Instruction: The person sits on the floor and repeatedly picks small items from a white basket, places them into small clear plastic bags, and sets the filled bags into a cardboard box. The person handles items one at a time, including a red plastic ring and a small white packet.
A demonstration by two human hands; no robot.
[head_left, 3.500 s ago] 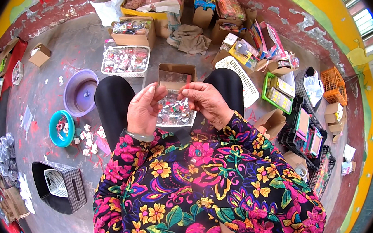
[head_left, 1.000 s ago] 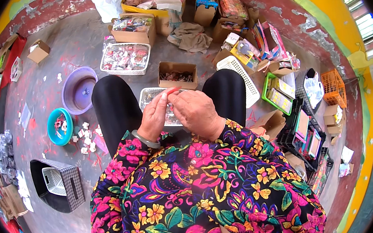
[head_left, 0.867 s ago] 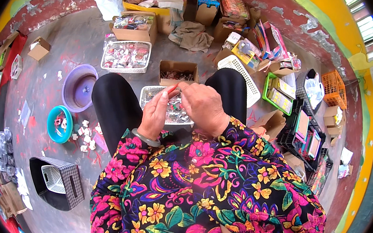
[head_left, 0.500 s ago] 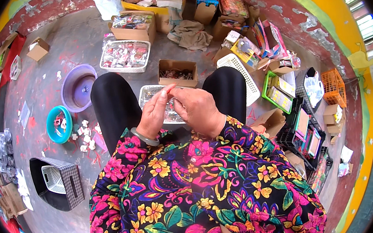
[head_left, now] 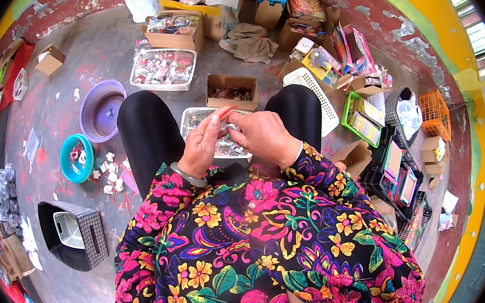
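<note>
L hand (head_left: 200, 150) pinches a thin red strip (head_left: 225, 111) btwn thumb & fingers. Strip sits up at the fingertips, btwn the two hands, angled up toward R. R hand (head_left: 267, 137) is curled in close, its fingertips at the strip's R end; hard to tell if it actually grips, as the back of the hand hides the finger pads. Pale bracelet (head_left: 191, 177) on L wrist.

Below hands, btwn the knees: white plastic basket (head_left: 183, 125) w/ clear packets. Hands block the view of its middle & part of its R side. Just beyond it, an open cardboard box (head_left: 230, 103) w/ small dark-reddish bits. L knee (head_left: 148, 126) & R knee (head_left: 294, 113) flank the basket.

Farther out, ahead & a bit L: 2nd white basket (head_left: 174, 88), full of clear packets. L of L knee: purple tub (head_left: 90, 117), w/ teal basin (head_left: 69, 177) just beside it on the near side, white pieces (head_left: 114, 175) loose on floor near basin. Lower L: checked storage bin (head_left: 93, 238) on its side, small white basket (head_left: 68, 230) inside. Beside R knee: perforated white basket (head_left: 312, 98); then green crate (head_left: 345, 118) w/ packs, & orange crate (head_left: 435, 116) well out R.
</note>
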